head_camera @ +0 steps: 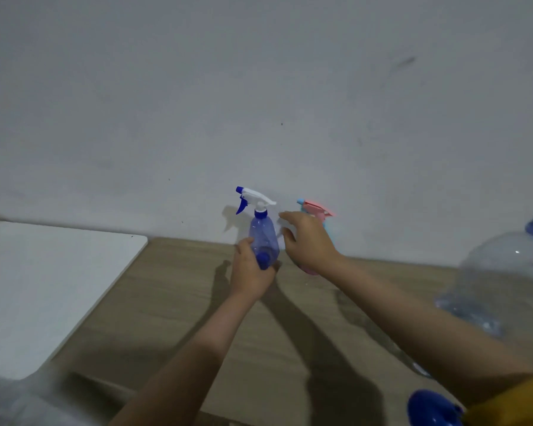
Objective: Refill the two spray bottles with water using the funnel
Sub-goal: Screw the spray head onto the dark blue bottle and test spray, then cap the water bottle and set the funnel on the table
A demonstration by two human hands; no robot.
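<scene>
A clear blue spray bottle (262, 232) with a white and blue trigger head stands near the wall on the wooden floor. My left hand (250, 267) grips its lower body. My right hand (308, 238) is open beside the bottle on the right, fingers spread toward its neck and not touching it. Behind that hand stands a second spray bottle (316, 210) with a pink trigger head, mostly hidden. A dark blue rounded object (431, 408), possibly the funnel, shows at the bottom right edge.
A large clear water jug (502, 281) with a blue cap lies at the right. A white board (43, 287) lies on the floor at the left. The grey wall (259, 103) closes off the far side. Blurred clear plastic (19, 401) fills the bottom left corner.
</scene>
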